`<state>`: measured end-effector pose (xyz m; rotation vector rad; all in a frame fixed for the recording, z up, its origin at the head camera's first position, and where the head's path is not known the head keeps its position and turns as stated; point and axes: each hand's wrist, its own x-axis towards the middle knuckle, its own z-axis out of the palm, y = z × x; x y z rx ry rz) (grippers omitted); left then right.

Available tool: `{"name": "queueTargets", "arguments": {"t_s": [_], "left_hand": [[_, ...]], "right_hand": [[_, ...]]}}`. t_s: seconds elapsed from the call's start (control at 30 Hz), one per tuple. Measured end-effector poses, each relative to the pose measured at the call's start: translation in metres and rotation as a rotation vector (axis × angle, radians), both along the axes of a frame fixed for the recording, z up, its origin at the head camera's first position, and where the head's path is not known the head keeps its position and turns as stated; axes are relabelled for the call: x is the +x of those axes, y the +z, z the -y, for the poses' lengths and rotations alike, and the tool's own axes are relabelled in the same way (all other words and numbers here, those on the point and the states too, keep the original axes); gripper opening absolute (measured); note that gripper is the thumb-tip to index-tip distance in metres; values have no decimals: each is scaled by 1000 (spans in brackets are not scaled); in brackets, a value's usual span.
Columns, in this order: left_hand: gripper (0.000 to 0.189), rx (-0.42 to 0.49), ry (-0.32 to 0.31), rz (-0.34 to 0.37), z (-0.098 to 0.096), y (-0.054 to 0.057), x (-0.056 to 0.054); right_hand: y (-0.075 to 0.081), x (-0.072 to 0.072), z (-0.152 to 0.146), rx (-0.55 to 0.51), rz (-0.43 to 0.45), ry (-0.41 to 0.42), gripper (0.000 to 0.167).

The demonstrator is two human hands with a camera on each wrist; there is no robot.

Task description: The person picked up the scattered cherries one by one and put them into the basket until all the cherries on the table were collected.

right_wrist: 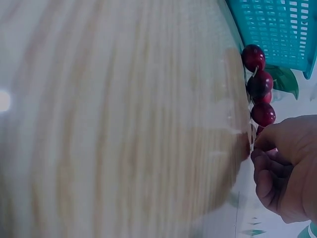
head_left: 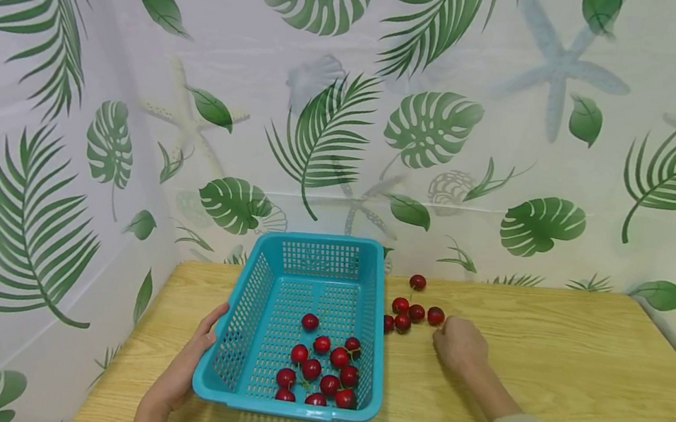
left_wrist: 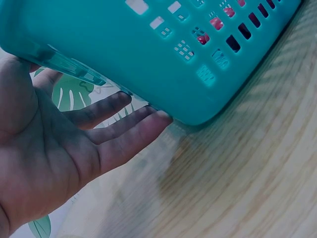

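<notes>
A person's two bare hands work at a pale wooden table [head_left: 550,353] in front of a white curtain [head_left: 521,85] printed with green leaves.

The left hand [head_left: 186,362] lies flat against the outer left wall of a turquoise plastic basket [head_left: 246,327]. Its fingers [left_wrist: 126,131] are straight and relaxed, and their tips touch the basket's underside near a corner, as the left wrist view shows. The basket is rectangular, with walls and floor pierced by rows of small square holes. Inside it, toward the end nearest the person, lie about a dozen small, round, glossy dark red cherries [head_left: 323,373], just to the right of this hand.

The right hand [head_left: 460,345] rests on the table to the right of the basket, knuckles up, with its fingers curled inward. The right wrist view shows the curled fingertips [right_wrist: 265,158] close against a thin pale stem, but whether they actually pinch it cannot be told. Just beyond and to the left of this hand, between it and the basket, lies a cluster of loose cherries [head_left: 416,313], equally red and shiny. One single cherry [head_left: 418,282] sits a little farther away from the hand.
</notes>
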<state>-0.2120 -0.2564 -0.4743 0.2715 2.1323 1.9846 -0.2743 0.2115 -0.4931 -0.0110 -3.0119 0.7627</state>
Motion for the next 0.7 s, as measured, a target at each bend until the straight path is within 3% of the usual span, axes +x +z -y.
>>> {"name": "queueTargets", "arguments": {"t_s": [0.47, 0.7], "left_hand": [[53, 7, -16, -13, 0, -1, 0], [53, 4, -13, -9, 0, 0, 0]], "right_hand": [[14, 5, -6, -56, -152, 25, 22], [28, 10, 3, -142, -182, 63, 23]]}}
